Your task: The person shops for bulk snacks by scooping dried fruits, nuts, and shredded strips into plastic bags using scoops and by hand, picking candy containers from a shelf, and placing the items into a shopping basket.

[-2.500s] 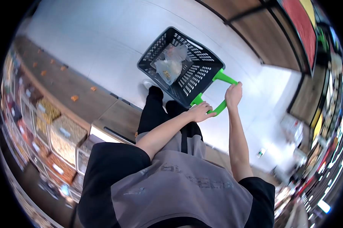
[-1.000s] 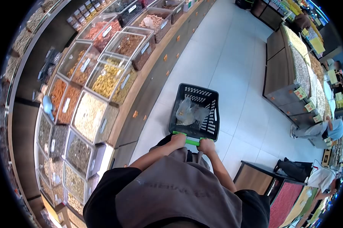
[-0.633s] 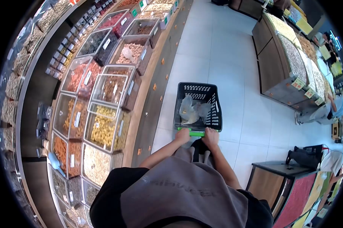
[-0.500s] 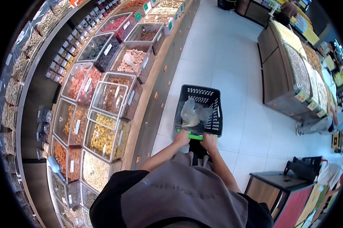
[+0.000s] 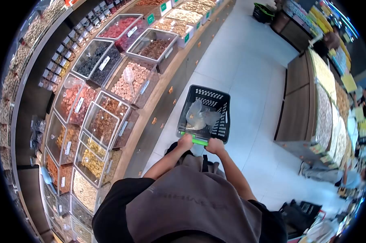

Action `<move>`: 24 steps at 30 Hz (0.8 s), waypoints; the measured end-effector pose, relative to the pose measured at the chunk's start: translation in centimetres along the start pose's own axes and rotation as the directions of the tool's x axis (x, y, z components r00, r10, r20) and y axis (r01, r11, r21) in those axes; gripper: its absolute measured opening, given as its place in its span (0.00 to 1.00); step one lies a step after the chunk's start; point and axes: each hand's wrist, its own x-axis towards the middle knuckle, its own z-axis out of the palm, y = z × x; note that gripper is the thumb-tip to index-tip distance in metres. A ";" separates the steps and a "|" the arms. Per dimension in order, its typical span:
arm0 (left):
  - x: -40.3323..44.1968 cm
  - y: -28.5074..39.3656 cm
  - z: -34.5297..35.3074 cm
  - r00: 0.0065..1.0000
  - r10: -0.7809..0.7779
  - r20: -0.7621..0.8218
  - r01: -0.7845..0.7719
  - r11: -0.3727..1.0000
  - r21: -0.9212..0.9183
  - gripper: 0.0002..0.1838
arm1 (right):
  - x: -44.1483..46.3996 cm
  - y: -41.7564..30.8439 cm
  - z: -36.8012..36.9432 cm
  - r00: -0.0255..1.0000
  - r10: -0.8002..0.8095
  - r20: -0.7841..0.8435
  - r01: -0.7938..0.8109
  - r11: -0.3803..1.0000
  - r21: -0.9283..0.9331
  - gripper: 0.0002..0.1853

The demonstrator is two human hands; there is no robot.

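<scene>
A dark perforated shopping basket stands in front of my body, with its green handle on the side nearest me. Around the left end of that handle my left hand is closed. My right hand grips the handle's right end. Inside the basket lie clear plastic bags with pale contents that I cannot make out clearly.
Clear bins of dried foods, such as a pink-nut bin, line a wooden counter on the left. A wooden display stands right, with a person beside it. Ahead is another basket.
My view has turned and the bins have slid down and left. The low cabinet at the lower right has gone out of sight. Both hands stay on the handle.
</scene>
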 end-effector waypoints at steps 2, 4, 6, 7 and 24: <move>2.9 0.5 -0.5 0.999 -0.031 0.028 0.031 1.000 -0.002 0.12 | 2.0 0.3 -2.3 1.000 0.018 0.007 -0.018 1.000 0.002 0.20; 6.2 1.0 -1.3 0.999 0.003 0.050 -0.003 1.000 0.004 0.12 | 4.4 1.0 -5.1 1.000 0.013 0.025 -0.013 1.000 -0.022 0.20; 8.9 1.2 -2.3 0.995 0.044 0.090 -0.042 0.999 -0.019 0.11 | 6.6 1.6 -6.5 0.999 0.025 0.027 -0.024 0.999 -0.034 0.20; 10.5 1.6 -3.4 0.990 0.088 0.109 -0.083 0.996 -0.044 0.10 | 8.4 2.3 -7.6 1.000 0.029 0.012 -0.029 0.999 -0.041 0.20; 42.5 5.1 -18.0 0.975 0.207 -0.084 -0.215 0.971 -0.105 0.15 | 34.5 4.4 -29.6 0.986 0.154 -0.068 -0.152 0.988 0.033 0.19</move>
